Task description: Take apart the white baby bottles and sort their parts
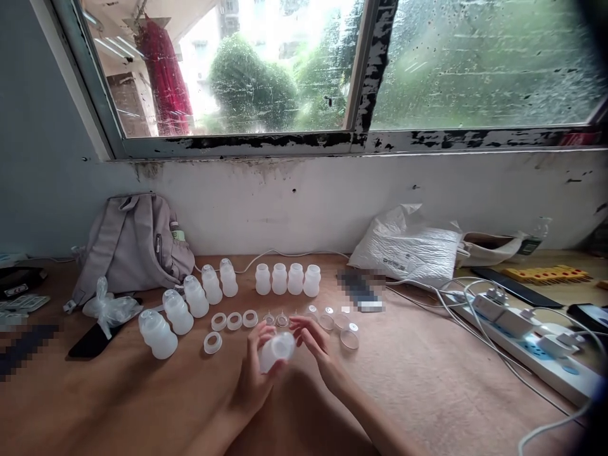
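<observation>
My left hand (253, 375) is wrapped round a translucent white baby bottle (270, 356), tilted so that its open mouth faces up and to the right. Close beside that mouth is my right hand (319, 348), fingers apart and slightly bent, with nothing visible in them. Just beyond the hands lie small clear bottle nipples (282, 320), partly hidden by the fingers. Several white collar rings (206, 347) lie to their left. Clear dome caps (350, 341) are to the right. Several uncapped bottles (279, 280) stand behind, and a slanting row of capped bottles (159, 337) stands at the left.
At the back left a grey backpack (128, 234) leans on the wall, with a knotted plastic bag (107, 304) before it. A silver padded mailer (408, 244) and a phone-like object (363, 292) lie right of centre. A power strip (536, 342) with loose cables occupies the right.
</observation>
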A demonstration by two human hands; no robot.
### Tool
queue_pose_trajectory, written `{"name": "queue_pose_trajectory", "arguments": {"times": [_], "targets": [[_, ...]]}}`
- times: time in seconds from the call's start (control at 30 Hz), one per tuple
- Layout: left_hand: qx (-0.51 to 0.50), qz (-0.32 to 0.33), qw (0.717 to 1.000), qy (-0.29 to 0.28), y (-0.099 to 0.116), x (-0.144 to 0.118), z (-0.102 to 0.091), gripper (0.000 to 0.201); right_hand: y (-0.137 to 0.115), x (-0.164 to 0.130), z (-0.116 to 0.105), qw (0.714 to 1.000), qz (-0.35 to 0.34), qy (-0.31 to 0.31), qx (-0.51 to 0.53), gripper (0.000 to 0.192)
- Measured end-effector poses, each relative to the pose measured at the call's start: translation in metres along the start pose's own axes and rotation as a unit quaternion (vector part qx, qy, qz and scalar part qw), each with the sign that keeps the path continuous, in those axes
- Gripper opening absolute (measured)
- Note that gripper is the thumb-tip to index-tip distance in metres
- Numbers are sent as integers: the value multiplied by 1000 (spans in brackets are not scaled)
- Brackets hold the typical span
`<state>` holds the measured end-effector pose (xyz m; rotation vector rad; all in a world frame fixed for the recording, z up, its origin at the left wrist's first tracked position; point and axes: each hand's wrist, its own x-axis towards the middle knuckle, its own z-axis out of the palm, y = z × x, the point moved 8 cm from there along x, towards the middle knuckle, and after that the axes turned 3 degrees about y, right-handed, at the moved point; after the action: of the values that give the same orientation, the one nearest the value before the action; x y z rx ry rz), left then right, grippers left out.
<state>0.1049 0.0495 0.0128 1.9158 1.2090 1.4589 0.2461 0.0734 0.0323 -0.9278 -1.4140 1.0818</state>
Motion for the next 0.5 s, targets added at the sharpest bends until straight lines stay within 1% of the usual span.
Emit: {"name": "queue_pose_trajectory", "arguments": {"times": [0.03, 0.07, 0.1, 0.13, 0.2, 0.3, 0.4, 0.5], "targets": [[-13, -22, 999, -39, -2, 1, 6, 56, -8, -1, 1, 999, -24, -10, -19, 33], [-15, -30, 997, -74, -1, 1, 10, 57, -14, -2, 3, 998, -40, -23, -31, 35], [-8, -26, 994, -101, 1, 1, 13, 55, -18, -3, 5, 998, -48, -36, -35, 37], [4, -19, 993, -117, 3, 1, 14, 52, -20, -3, 7, 997, -49, -47, -33, 37], [29, -2, 992, -122, 6, 2, 14, 50, -20, -5, 9, 997, -39, -58, -20, 35], [65, 14, 991, -112, 8, 4, 12, 56, -20, -8, 10, 997, -43, -60, -16, 34], [90, 21, 989, -112, 7, 4, 13, 57, -27, -13, 13, 993, -77, -58, -68, 33], [89, 25, 987, -129, 7, 1, 18, 51, -34, -17, 14, 985, -110, -42, -124, 23]]}}
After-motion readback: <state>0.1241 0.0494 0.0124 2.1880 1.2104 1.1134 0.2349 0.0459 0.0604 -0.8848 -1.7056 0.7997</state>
